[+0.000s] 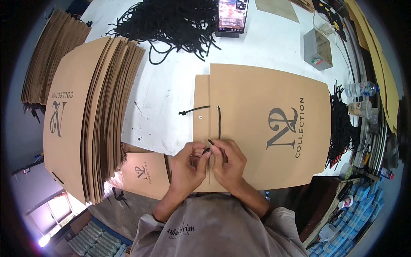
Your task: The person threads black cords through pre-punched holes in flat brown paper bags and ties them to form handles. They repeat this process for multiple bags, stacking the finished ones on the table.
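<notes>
A flat brown paper bag [252, 90] with dark print lies in front of me at the table's near edge. Black cord [219, 122] runs out of an eyelet near its top edge down toward my hands. Another cord end, knotted at its tip, sticks out to the left past the bag's edge. Both hands are closed over the cord's near end: my left hand [188, 165] pinches a small dark loop, and my right hand [229, 165] pinches the tip beside it. The fingertips nearly meet and partly hide the cord. A bare eyelet [201, 117] shows on the back panel.
Stacked brown bags [107, 107] stand at the left, with another stack behind. A heap of black cords [167, 25] lies at the far side beside a propped phone [231, 17]. More cords [340, 128], a plastic bottle [361, 89] and a metal block [317, 49] are at the right.
</notes>
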`<act>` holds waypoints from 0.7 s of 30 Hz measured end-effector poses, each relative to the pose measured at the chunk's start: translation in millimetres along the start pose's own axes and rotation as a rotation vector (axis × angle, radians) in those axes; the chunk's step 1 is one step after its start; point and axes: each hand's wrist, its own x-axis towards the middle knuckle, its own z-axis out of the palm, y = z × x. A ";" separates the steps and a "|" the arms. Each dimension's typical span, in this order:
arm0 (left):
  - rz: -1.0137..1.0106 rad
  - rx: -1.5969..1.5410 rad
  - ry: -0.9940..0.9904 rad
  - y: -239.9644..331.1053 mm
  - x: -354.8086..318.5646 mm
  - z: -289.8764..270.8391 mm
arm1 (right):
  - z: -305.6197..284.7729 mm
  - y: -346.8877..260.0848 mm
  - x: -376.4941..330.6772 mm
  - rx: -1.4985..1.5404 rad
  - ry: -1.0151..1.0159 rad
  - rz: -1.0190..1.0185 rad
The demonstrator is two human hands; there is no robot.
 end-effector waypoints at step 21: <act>0.402 -0.069 -0.064 -21.8 23.9 -1.6 | -37.7 9.9 22.9 0.404 -0.454 0.393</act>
